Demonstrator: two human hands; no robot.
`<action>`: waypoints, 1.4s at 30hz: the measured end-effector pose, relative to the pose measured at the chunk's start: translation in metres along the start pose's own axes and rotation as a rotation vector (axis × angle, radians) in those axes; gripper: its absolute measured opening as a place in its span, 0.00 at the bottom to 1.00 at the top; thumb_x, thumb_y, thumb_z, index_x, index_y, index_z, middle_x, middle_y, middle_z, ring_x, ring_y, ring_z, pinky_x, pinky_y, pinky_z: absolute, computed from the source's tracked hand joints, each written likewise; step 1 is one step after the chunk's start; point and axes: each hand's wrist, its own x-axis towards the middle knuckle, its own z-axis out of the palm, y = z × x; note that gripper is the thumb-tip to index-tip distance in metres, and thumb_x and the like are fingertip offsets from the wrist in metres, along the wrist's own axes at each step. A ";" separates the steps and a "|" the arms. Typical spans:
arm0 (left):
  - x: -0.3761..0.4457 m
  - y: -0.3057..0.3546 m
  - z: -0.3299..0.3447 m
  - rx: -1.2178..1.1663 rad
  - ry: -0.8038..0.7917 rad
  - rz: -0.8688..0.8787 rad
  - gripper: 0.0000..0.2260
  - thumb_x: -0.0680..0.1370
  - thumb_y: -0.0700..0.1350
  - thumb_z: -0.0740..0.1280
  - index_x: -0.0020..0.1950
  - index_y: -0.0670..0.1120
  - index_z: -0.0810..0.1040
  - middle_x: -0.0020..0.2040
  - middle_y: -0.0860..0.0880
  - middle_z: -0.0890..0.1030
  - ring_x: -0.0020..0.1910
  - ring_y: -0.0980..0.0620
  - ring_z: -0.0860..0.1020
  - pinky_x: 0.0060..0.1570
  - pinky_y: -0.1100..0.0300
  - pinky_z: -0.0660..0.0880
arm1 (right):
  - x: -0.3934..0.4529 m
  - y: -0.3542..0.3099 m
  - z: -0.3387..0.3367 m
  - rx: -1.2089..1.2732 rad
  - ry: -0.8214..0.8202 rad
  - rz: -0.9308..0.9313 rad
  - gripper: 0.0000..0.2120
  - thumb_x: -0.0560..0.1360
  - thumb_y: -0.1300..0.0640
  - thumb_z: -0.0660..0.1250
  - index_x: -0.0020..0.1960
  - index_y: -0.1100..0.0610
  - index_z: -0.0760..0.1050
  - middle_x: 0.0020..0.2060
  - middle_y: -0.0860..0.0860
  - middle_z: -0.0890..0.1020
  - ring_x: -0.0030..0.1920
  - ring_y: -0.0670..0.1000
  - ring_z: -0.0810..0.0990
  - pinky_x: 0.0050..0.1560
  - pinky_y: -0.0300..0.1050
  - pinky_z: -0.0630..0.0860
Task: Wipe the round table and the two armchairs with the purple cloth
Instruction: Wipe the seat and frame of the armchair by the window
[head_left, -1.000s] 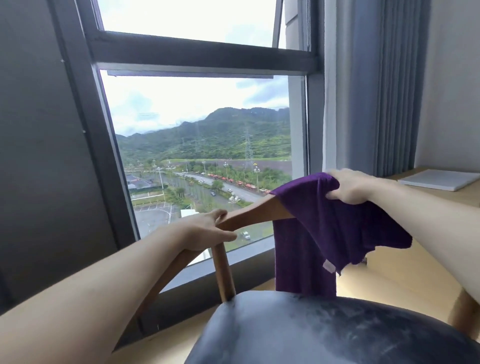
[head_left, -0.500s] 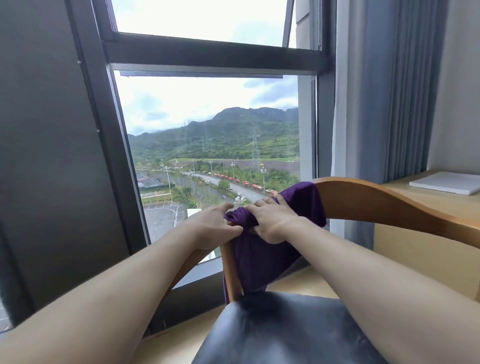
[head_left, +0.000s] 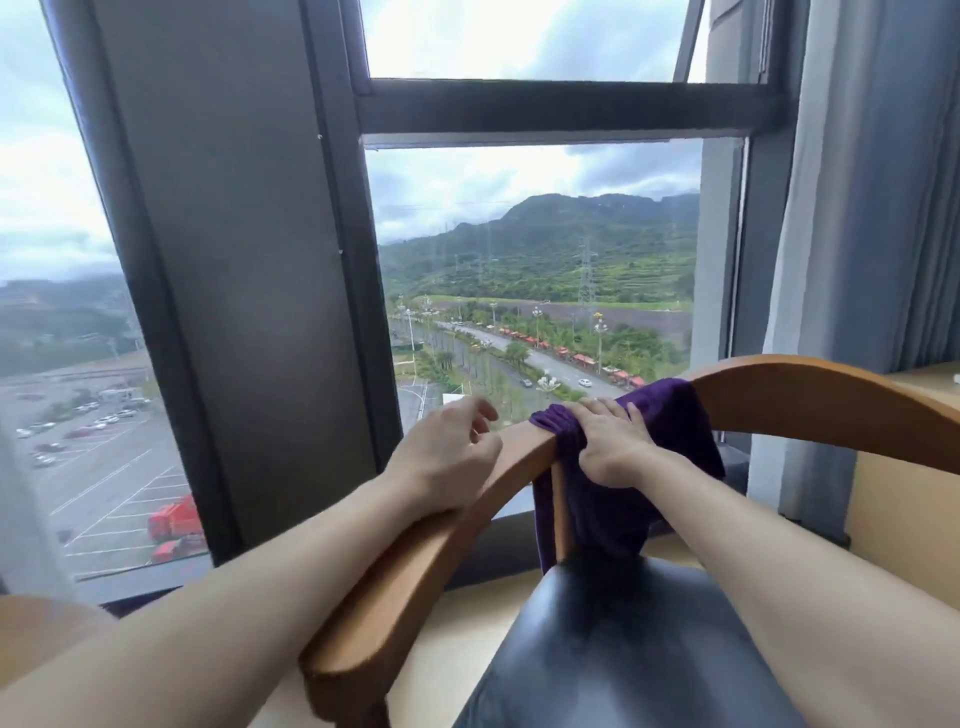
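Wooden and curved, the armchair (head_left: 810, 387) takes up the lower right of the view, its bent rail sweeping from the near left corner round to the right above a dark padded seat (head_left: 623, 649). Behind it stands a tall window (head_left: 535, 249), with a grey curtain (head_left: 878, 182) to the right and the edge of a desk (head_left: 930, 376) just past the rail.

Draped over the rail, the purple cloth (head_left: 670, 415) hangs down inside the backrest toward the seat. It looks soft, light and limp, so it will bunch and slide on smooth wood; by my judgement it is best pressed flat from above or gathered where it crosses the rail.

That is where the right hand (head_left: 613, 441) lies, its fingers (head_left: 592, 408) spread fairly straight and bearing down on the cloth. The left hand (head_left: 447, 452) rests on the bare rail just beside it, loosely curled and grasping nothing.

Half a second ago both hands met on the bunched cloth; now the left has let go and drawn aside, and the camera has swung left, showing more window.
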 end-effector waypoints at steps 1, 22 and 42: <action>-0.001 0.001 0.000 -0.004 0.056 -0.001 0.14 0.74 0.49 0.60 0.59 0.51 0.76 0.50 0.54 0.80 0.48 0.54 0.77 0.49 0.56 0.73 | -0.004 -0.005 0.001 0.025 -0.001 -0.013 0.40 0.74 0.64 0.58 0.82 0.46 0.50 0.82 0.47 0.52 0.81 0.51 0.45 0.80 0.55 0.39; 0.003 -0.002 -0.031 -0.213 -0.180 -0.180 0.12 0.75 0.41 0.63 0.43 0.43 0.87 0.46 0.49 0.86 0.51 0.49 0.81 0.55 0.55 0.76 | -0.148 -0.127 0.016 0.429 0.078 -0.270 0.32 0.77 0.65 0.59 0.78 0.45 0.64 0.79 0.41 0.62 0.81 0.46 0.51 0.80 0.56 0.53; -0.055 0.042 -0.042 0.299 -0.450 0.188 0.16 0.81 0.54 0.58 0.64 0.54 0.78 0.62 0.51 0.80 0.56 0.49 0.77 0.58 0.53 0.74 | -0.293 -0.129 -0.025 0.929 0.127 -0.282 0.23 0.73 0.66 0.54 0.51 0.49 0.85 0.53 0.41 0.86 0.59 0.43 0.82 0.63 0.38 0.75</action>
